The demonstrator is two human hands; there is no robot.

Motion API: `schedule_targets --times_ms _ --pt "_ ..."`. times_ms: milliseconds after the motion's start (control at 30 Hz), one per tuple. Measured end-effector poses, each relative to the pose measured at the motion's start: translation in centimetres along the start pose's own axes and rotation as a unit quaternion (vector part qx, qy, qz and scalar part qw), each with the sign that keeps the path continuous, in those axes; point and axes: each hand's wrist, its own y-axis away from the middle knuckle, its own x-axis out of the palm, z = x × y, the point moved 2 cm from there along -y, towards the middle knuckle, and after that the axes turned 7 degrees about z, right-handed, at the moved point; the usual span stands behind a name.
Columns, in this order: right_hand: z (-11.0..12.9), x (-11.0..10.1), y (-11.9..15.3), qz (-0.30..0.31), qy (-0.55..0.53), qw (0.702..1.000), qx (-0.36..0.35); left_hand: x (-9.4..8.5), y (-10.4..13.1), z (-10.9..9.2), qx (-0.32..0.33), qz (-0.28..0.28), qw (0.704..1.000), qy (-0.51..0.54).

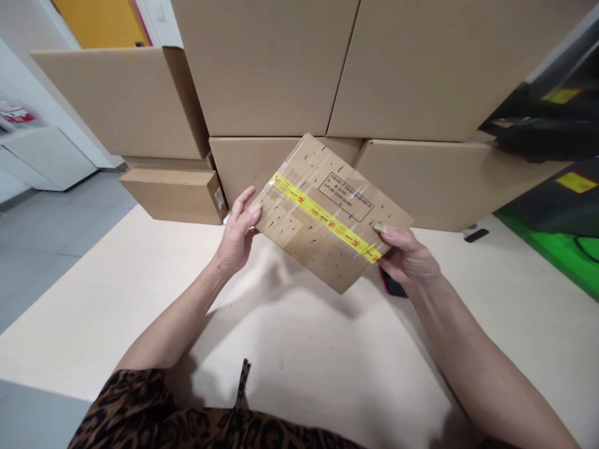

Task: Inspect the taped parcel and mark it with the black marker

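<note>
A small, flat cardboard box [299, 234] hangs tilted above the table, its upper right corner lower than its far left one. Yellow tape with red print [322, 217] runs across it, and a printed black frame of text [346, 197] sits beside the tape. Dark dashes are scattered over its face. My left hand [238, 234] grips the left edge, thumb on top and fingers partly beneath. At the right end my right hand [407, 255] pinches the box with the thumb on its face; the other fingers are mostly hidden underneath.
Large cardboard boxes [266, 68] are stacked along the back of the pale table [116, 293]. A smaller carton [178, 194] lies at the back left. Partly behind my right hand lies a dark, red-edged object [393, 285]. A small black object [476, 236] rests farther right, near a green surface [538, 240].
</note>
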Motion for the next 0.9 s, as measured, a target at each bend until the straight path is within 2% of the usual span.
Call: schedule_targets --times_ms 67,133,167,233,300,367,467,600,700,767,833,900 --pt "0.2 -0.1 0.2 0.004 0.042 0.996 -0.074 0.1 0.0 0.1 -0.026 -0.013 0.999 0.032" --pt "0.6 -0.6 0.3 0.023 0.128 0.974 -0.185 0.2 0.0 0.2 -0.043 -0.016 0.997 0.061" --pt "1.0 -0.9 0.4 0.034 0.18 0.95 -0.254 0.3 0.0 0.1 -0.048 -0.012 0.996 0.07" --pt "1.6 -1.3 0.5 0.055 0.28 0.874 -0.393 0.3 -0.1 -0.3 -0.062 0.002 0.995 0.076" --pt "2.2 -1.2 0.6 0.074 0.351 0.799 -0.484 0.3 -0.1 -0.8 -0.081 0.026 0.993 0.079" --pt "2.6 -0.6 0.8 0.095 0.391 0.762 -0.507 0.3 -0.2 -1.2 -0.094 0.041 0.99 0.094" --pt "2.7 1.0 1.3 0.118 0.419 0.732 -0.525 -0.2 -0.4 -1.3 -0.101 0.026 0.986 0.126" --pt "2.3 2.3 2.1 0.121 0.428 0.688 -0.573 -1.2 -0.8 -0.4 -0.122 0.005 0.978 0.167" --pt "2.1 2.4 2.6 0.124 0.403 0.683 -0.596 -1.7 -0.8 1.0 -0.192 0.053 0.959 0.199" --pt "2.1 2.2 2.9 0.13 0.381 0.695 -0.596 -1.7 -0.7 1.8 -0.233 0.094 0.945 0.209" --pt "2.4 2.0 3.0 0.119 0.355 0.734 -0.566 -1.7 -0.5 2.2 -0.24 0.115 0.942 0.206" --pt "2.9 1.8 2.9 0.093 0.322 0.789 -0.515 -1.7 -0.4 2.2 -0.212 0.116 0.95 0.198"
